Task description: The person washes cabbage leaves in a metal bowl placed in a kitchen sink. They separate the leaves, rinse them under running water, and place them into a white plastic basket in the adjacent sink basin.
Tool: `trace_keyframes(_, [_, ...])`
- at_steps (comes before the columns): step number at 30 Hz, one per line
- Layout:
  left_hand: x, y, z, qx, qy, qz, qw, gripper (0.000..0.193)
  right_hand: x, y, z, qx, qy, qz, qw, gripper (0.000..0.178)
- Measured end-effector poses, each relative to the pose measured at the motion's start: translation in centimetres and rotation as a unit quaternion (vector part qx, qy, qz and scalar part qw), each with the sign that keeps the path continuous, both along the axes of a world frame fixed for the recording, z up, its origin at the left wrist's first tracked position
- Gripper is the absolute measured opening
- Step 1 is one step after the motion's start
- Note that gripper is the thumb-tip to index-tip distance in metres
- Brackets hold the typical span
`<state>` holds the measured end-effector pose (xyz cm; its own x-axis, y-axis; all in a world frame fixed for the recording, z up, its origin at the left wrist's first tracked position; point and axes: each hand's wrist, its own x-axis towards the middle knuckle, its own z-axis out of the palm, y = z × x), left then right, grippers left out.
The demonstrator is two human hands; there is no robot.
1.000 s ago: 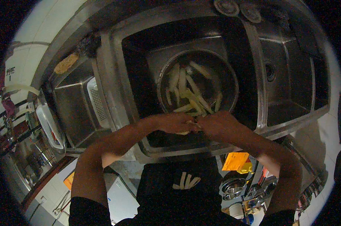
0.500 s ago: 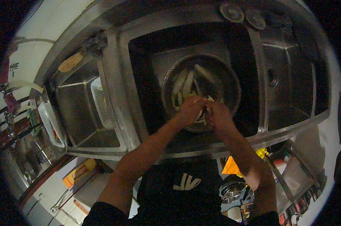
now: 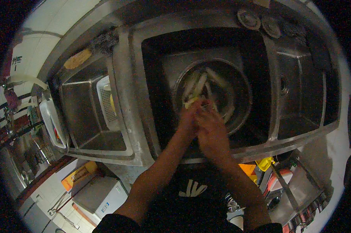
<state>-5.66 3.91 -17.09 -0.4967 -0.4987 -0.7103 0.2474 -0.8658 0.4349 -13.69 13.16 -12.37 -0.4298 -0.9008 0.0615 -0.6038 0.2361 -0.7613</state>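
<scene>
A round metal basin (image 3: pixel 248 83) stands in the deep middle sink and holds several long, pale green vegetables (image 3: pixel 200 83). My two hands are close together over its near rim, blurred by motion. My left hand (image 3: pixel 187 118) is closed round a pale yellow-green vegetable (image 3: pixel 191 102), whose end shows at the fingertips. Pressed against it, my right hand (image 3: pixel 211 123) has its fingers bent inward. What lies under those fingers is hidden.
The left sink (image 3: pixel 82 128) holds a white perforated basket (image 3: pixel 104 95); another white basket (image 3: pixel 51 120) is beyond it. A tan sponge-like pad (image 3: pixel 77 59) and dark scourers (image 3: pixel 105 40) lie on the back ledge. Two round drain covers (image 3: pixel 249 20) sit behind the right sink (image 3: pixel 295 116).
Both hands have moved left and slightly nearer to me, and the right has closed up against the left. The yellow-green vegetable end now shows at my left fingers. The whole view has shifted slightly.
</scene>
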Motion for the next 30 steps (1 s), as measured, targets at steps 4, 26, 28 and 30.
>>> trace_keyframes(4, [6.4, -3.5, 2.1, -0.050, 0.025, 0.102, 0.993, 0.027, -3.9, -1.9, -1.3, 0.125, -0.269, -0.145, 0.944, 0.027])
trace_keyframes(26, [36.9, -24.6, -9.7, -0.457, -0.527, -0.156, 0.699, 0.068, -10.8, -4.5, -11.9, 0.231, -0.226, -0.086, 0.943, 0.043])
trace_keyframes(28, [35.6, -24.2, -6.8, -0.474, -0.489, -0.065, 0.729, 0.061, -11.1, -4.1, -10.2, 0.176, -0.456, -0.236, 0.840, 0.041])
trace_keyframes(30, [33.3, -23.0, -2.9, -0.495, -0.361, 0.014, 0.790, 0.054, -11.6, -3.4, -9.4, 0.160, -0.552, -0.285, 0.767, 0.041])
